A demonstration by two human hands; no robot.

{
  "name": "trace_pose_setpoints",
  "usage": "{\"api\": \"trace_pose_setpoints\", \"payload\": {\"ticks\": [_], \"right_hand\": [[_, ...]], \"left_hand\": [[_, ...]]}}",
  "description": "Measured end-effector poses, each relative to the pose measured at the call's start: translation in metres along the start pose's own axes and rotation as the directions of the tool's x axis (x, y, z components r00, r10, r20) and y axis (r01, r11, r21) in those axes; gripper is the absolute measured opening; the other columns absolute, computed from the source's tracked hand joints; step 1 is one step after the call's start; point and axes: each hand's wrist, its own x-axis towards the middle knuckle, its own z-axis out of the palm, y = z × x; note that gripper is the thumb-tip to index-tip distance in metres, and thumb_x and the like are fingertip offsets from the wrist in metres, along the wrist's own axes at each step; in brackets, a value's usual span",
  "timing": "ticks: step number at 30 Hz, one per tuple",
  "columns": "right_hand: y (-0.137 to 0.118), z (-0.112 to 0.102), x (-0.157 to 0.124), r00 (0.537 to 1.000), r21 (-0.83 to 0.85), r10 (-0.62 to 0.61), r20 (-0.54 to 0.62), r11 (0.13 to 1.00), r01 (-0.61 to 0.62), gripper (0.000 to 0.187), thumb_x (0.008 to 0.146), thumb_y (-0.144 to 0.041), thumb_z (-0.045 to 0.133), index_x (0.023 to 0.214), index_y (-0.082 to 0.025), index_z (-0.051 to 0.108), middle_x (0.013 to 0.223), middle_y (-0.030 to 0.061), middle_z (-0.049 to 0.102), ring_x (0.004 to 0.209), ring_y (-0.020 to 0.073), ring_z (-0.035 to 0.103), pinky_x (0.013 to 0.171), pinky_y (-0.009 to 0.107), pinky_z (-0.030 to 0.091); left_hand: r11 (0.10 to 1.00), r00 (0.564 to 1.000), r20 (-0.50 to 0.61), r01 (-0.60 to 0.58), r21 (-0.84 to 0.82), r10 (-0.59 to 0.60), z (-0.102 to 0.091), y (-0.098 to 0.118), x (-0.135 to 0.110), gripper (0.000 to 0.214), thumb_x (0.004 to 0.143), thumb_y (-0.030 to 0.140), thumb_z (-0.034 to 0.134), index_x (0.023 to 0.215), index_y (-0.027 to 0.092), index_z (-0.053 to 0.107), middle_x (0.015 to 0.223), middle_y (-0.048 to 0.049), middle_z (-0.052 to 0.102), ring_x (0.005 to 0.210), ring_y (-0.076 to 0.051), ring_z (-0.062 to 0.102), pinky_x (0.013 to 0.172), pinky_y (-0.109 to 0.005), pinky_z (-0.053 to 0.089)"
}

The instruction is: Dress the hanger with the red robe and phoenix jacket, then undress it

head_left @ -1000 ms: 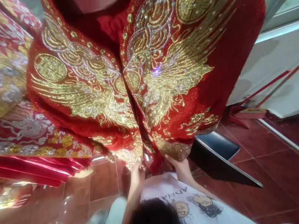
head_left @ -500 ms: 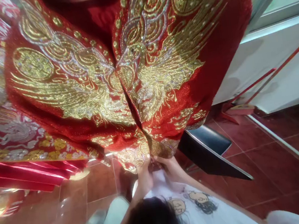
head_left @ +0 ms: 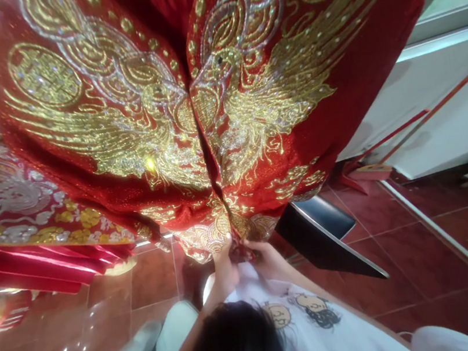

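A red jacket (head_left: 283, 150) with gold and silver embroidery hangs spread out before me, its two front edges meeting along a narrow slit. Down at the hem, my left hand (head_left: 224, 262) pinches the left front edge, thumb on top. Close beside it, my right hand (head_left: 268, 257) grips the right front edge with thumb and fingers pressed together. A small bunched bit of dark red cloth shows between the two hands. The fingertips under the fabric are hidden.
More embroidered red garments (head_left: 13, 202) hang at the left, above a pink-red pleated cloth (head_left: 49, 267). A black panel-like object (head_left: 327, 243) stands right of the hem. Farther right, a red long-handled dustpan (head_left: 353, 177) rests by the white wall (head_left: 439, 109). Red-brown tiles (head_left: 421, 253) cover the floor.
The jacket appears larger and nearer, with its upper part shifted up in view. Both hands keep their hold at the hem, and the gap between the thumbs has widened slightly.
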Motion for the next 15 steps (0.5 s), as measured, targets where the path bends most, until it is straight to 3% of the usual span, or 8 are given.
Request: {"api": "trace_pose_setpoints", "payload": {"ticks": [4, 7, 10, 15], "right_hand": [[-0.002, 0.01, 0.001, 0.993, 0.029, -0.089, -0.075, 0.995, 0.091, 0.023, 0.065, -0.03, 0.078, 0.078, -0.016, 0.066, 0.078, 0.0023, 0.068, 0.069, 0.0137, 0.06, 0.068, 0.027, 0.048], [-0.004, 0.018, 0.0, 0.978, -0.046, -0.185, -0.098, 0.982, 0.181, 0.029, 0.063, -0.034, 0.082, 0.08, -0.017, 0.064, 0.078, 0.0015, 0.068, 0.065, 0.0133, 0.058, 0.065, 0.028, 0.047], [-0.008, 0.024, -0.001, 0.97, -0.131, -0.213, -0.118, 0.972, 0.197, 0.031, 0.061, -0.032, 0.084, 0.078, -0.016, 0.063, 0.07, 0.0006, 0.065, 0.063, 0.0134, 0.057, 0.06, 0.027, 0.045], [-0.01, 0.026, -0.001, 0.976, -0.122, -0.189, -0.106, 0.977, 0.176, 0.035, 0.058, -0.033, 0.086, 0.083, -0.018, 0.066, 0.071, 0.0007, 0.067, 0.069, 0.0171, 0.063, 0.064, 0.03, 0.048]], "left_hand": [[1.0, 0.999, -0.04, -0.007, -0.024, 0.007, 0.003, 0.0, -0.002, 0.026, 0.061, 0.029, 0.086, 0.069, 0.014, 0.067, 0.062, 0.001, 0.067, 0.063, -0.014, 0.065, 0.07, -0.027, 0.051], [0.999, 0.999, -0.047, -0.022, -0.026, 0.02, 0.003, -0.001, -0.003, 0.022, 0.062, 0.026, 0.085, 0.07, 0.015, 0.068, 0.062, 0.0014, 0.067, 0.063, -0.014, 0.064, 0.076, -0.029, 0.051], [0.999, 0.999, -0.042, -0.032, -0.037, 0.031, 0.001, -0.001, -0.003, 0.024, 0.059, 0.023, 0.086, 0.071, 0.014, 0.068, 0.064, 0.0006, 0.068, 0.064, -0.014, 0.065, 0.078, -0.03, 0.052], [0.992, 0.993, -0.047, -0.113, -0.048, 0.111, -0.003, 0.0, -0.003, 0.033, 0.065, 0.018, 0.082, 0.096, 0.016, 0.07, 0.079, -0.001, 0.073, 0.075, -0.015, 0.068, 0.079, -0.027, 0.052]]}}
